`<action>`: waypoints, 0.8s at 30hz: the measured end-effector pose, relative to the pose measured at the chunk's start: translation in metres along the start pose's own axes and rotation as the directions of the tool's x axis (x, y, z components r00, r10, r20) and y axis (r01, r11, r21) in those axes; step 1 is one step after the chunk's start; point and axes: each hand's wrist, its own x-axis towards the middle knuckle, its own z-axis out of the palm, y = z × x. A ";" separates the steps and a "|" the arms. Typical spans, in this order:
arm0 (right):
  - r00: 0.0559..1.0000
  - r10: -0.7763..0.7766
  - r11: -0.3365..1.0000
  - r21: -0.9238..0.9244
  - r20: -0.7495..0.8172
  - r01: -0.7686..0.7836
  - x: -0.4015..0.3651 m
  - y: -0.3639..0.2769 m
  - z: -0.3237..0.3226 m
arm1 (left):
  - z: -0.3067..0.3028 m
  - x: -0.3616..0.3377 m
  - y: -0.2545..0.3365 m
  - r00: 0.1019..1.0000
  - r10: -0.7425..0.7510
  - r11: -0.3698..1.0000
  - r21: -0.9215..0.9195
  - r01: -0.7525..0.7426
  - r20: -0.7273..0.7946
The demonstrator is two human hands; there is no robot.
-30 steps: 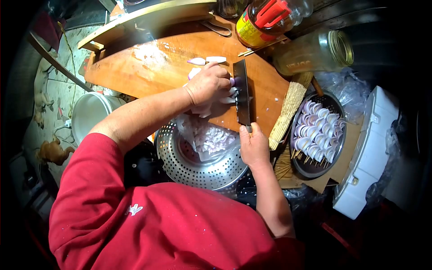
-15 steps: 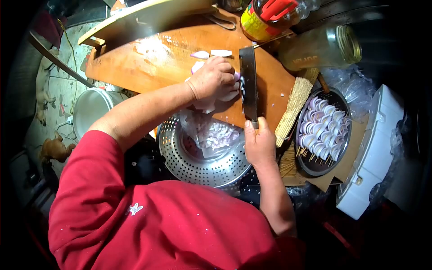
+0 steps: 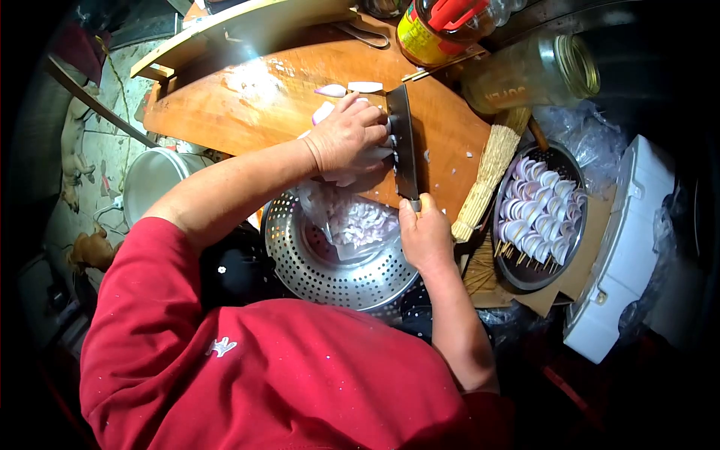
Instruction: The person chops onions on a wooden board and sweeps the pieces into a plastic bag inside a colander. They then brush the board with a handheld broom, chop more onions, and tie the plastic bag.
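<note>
My right hand [image 3: 427, 231] is wrapped round the handle of a cleaver [image 3: 403, 142], whose dark blade stands on edge on the wooden board [image 3: 217, 105]. Bent fingers of my left hand [image 3: 350, 135] press on onion pieces [image 3: 324, 112] just left of the blade; part of the onion is hidden under them. Small bits cling to the blade. Two onion wedges [image 3: 365, 87] lie beyond my left hand. Below the board's near edge, a plastic bag of chopped onion [image 3: 364, 225] rests in a perforated metal colander [image 3: 300, 274].
At the right, a dark basin [image 3: 517, 281] holds skewered onion pieces [image 3: 541, 210]. A straw brush [image 3: 487, 176] lies by the board's right edge. Behind stand a red-capped bottle [image 3: 424, 37] and a glass jar [image 3: 525, 75]. A white bucket [image 3: 154, 180] is at left, a white foam box [image 3: 622, 247] at far right.
The cleaver and my right hand have shifted slightly left, and the blade is tilted a little more. My left hand has also moved slightly left, still on the onion.
</note>
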 end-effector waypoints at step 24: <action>1.000 0.012 0.997 0.071 -0.012 -0.011 -0.008 -0.002 -0.007 | 0.009 -0.002 -0.006 0.988 0.009 0.995 -0.100 -0.025 -0.157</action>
